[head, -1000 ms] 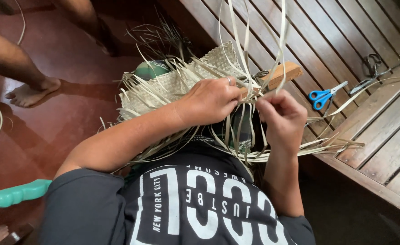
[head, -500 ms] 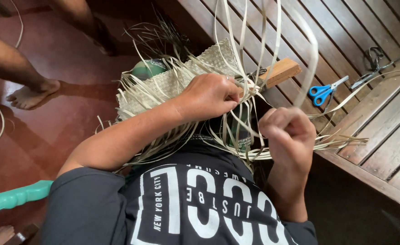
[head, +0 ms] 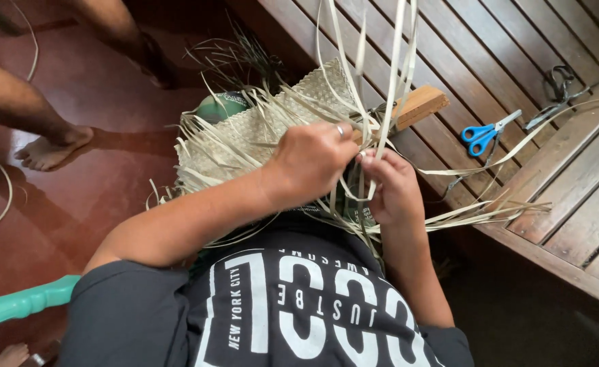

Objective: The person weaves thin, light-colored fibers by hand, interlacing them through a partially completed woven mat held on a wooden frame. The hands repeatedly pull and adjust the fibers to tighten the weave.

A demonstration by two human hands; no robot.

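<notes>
**Right hand back at the weave**

The right hand (head: 393, 187) — out to the side half a second ago — now meets the left hand (head: 313, 170), pinching upright pale strips (head: 389, 88); another strand is being worked in. The left hand, fingers curled, grips the woven mat (head: 245, 129). Beyond the right hand, blue scissors (head: 484, 132) lie on the bench (head: 571, 190).

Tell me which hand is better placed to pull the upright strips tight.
Probably the right. The right hand pinches the pale strips near where they rise from the weave, so it is free to pull. The left hand is curled over the woven mat, bracing it.
</notes>
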